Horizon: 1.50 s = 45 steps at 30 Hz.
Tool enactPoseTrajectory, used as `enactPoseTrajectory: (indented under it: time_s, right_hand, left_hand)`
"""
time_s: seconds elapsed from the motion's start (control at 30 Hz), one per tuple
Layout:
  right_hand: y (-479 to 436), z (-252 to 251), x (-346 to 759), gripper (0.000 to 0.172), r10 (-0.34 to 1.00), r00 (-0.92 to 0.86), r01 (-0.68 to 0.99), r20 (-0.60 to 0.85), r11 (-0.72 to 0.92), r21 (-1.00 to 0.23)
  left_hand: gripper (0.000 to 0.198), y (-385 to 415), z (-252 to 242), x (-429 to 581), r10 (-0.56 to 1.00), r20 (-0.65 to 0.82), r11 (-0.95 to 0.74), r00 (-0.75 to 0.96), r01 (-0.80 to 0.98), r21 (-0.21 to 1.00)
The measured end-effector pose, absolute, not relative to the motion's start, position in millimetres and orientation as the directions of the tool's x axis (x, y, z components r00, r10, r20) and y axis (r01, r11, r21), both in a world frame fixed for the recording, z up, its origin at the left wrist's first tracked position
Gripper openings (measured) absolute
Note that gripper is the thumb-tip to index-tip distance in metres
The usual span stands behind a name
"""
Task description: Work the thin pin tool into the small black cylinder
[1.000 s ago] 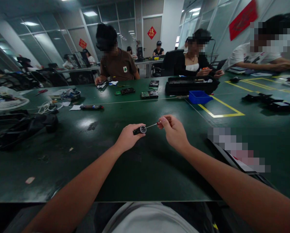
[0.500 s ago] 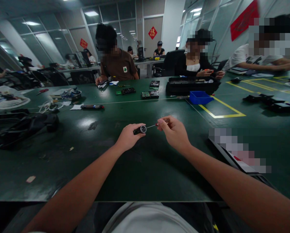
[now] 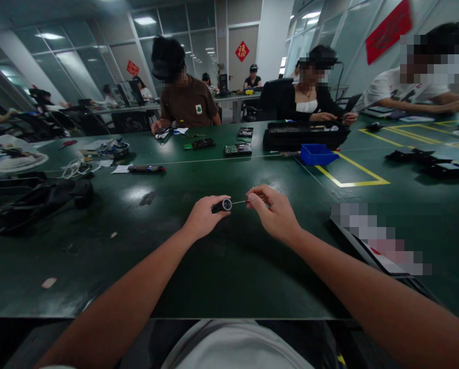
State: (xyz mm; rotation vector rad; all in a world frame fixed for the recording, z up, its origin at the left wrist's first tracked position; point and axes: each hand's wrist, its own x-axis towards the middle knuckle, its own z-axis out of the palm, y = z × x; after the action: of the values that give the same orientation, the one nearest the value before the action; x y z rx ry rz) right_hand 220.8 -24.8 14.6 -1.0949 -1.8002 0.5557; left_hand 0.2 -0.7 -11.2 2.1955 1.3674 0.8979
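Observation:
My left hand (image 3: 203, 217) is closed around a small black cylindrical part (image 3: 222, 206) with a shiny round end, held just above the dark green table (image 3: 214, 266). My right hand (image 3: 274, 212) pinches a thin screwdriver (image 3: 240, 202); its metal shaft points left and its tip meets the round end of the part. The screwdriver's handle is mostly hidden inside my fingers. Both hands hover near the middle of the table.
A blue bin (image 3: 317, 154), a long black tray (image 3: 304, 135) and circuit boards (image 3: 237, 149) lie further back. A black bag (image 3: 40, 201) and cables sit at the left. A flat device (image 3: 383, 251) lies at the right. Other people sit across the table.
My right hand has slid a little left and down toward the part, so less of the screwdriver's shaft and handle shows. My left hand has stayed put.

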Motion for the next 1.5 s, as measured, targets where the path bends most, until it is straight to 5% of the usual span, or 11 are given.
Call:
enactPoseTrajectory:
  time_s: [0.1, 0.33, 0.5, 0.77, 0.9, 1.0, 1.13, 1.5]
  right_hand:
    - [-24, 15, 220, 0.027, 0.88, -0.153, 0.466, 0.45, 0.466, -0.752]
    - [-25, 14, 221, 0.015, 0.862, -0.187, 0.466, 0.472, 0.501, -0.73]
    - [-25, 14, 221, 0.027, 0.883, -0.175, 0.471, 0.436, 0.464, -0.75]
    - [-25, 13, 219, 0.011, 0.876, -0.17, 0.464, 0.452, 0.475, -0.748]
    - [-25, 13, 220, 0.025, 0.901, -0.185, 0.442, 0.392, 0.433, -0.786]
    - [-25, 13, 220, 0.019, 0.909, -0.152, 0.423, 0.388, 0.414, -0.806]
    - [-23, 12, 217, 0.012, 0.922, -0.089, 0.319, 0.378, 0.386, -0.866]
    - [-6, 2, 218, 0.032, 0.982, 0.041, -0.065, 0.183, 0.186, -0.98]
  left_hand:
    - [0.043, 0, -13, 0, 0.896, 0.313, -0.444, 0.316, 0.636, 0.631]
    - [0.042, 0, -13, 0, 0.89, 0.324, -0.455, 0.32, 0.628, 0.631]
    - [0.042, 0, -12, 0, 0.891, 0.324, -0.453, 0.317, 0.629, 0.632]
    - [0.042, 1, -13, 0, 0.896, 0.323, -0.443, 0.304, 0.626, 0.642]
    - [0.042, 1, -13, 0, 0.893, 0.327, -0.45, 0.31, 0.628, 0.635]
    - [0.042, 1, -13, -1, 0.893, 0.326, -0.451, 0.311, 0.629, 0.633]
    - [0.042, 2, -13, -2, 0.902, 0.315, -0.431, 0.294, 0.632, 0.644]
    - [0.038, -4, -5, 0, 0.834, 0.367, -0.552, 0.413, 0.605, 0.574]
